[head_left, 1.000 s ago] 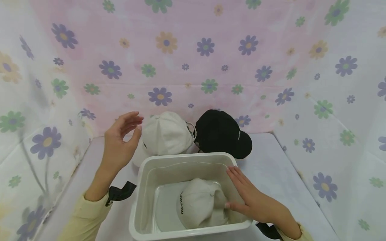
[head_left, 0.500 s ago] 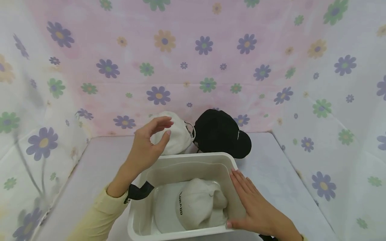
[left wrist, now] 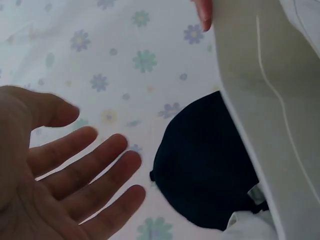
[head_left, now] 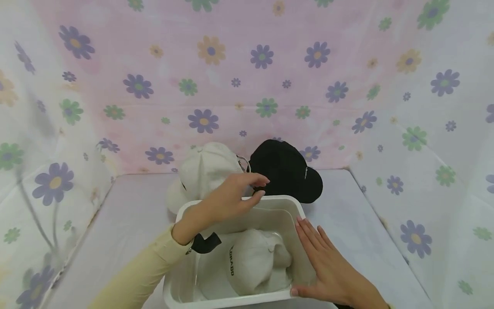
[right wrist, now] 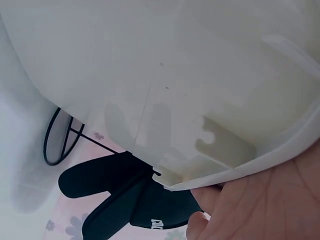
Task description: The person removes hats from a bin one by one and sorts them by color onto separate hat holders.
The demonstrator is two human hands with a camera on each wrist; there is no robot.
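A beige cap [head_left: 254,262] with dark lettering lies inside the white plastic bin [head_left: 235,301]. Above the bin's back rim hovers my left hand [head_left: 227,197], fingers loosely bent, with nothing in its grasp. My right hand [head_left: 328,270] rests against the bin's right side with straight fingers, its thumb near the front right corner. Behind the bin stand a white cap [head_left: 208,167] and a black cap [head_left: 281,171]. The left wrist view shows the left palm [left wrist: 55,185] with fingers spread, apart from the black cap. Only part of the right hand [right wrist: 270,205] shows in the right wrist view.
A white-covered table [head_left: 131,201] bears the bin and caps. Flower-patterned cloth [head_left: 239,73] encloses it at the back and both sides. A thin black wire loop [right wrist: 62,137] appears beside the bin in the right wrist view.
My left hand has swept right from left of the white cap, across its front, to above the bin's back rim. The right hand has shifted slightly rightward along the bin's side; the caps stay put.
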